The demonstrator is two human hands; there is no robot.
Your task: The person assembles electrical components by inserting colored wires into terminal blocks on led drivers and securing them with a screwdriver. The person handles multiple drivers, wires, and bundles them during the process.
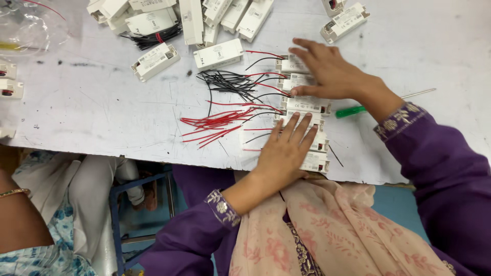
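the head view showed a person at a scratched white surface (92,107), with both hands laid flat on a column of small white rectangular modules (307,105), each with thin red and black leads going out to the left. the left hand (284,151) rested palm down on the lower modules near the front edge of the surface, fingers spread and straight, not closed on anything. the right hand (327,71) lay on the upper modules, fingers spread also, pressing or steadying and not gripping. the two hands were apart, one above the other along the column.

just left of the column lay a bunch of loose red wires (215,125) and, above it, a bunch of loose black wires (227,82). a green-handled screwdriver (353,111) lay just beside the right wrist, partly hidden by it. more white modules (153,61) were scattered at the far side.

as i judged, the step in hand was to line up the modules in a neat column. the next move would call for keeping the leads free to the left side, and for lifting the palms softly so the row did not shift.
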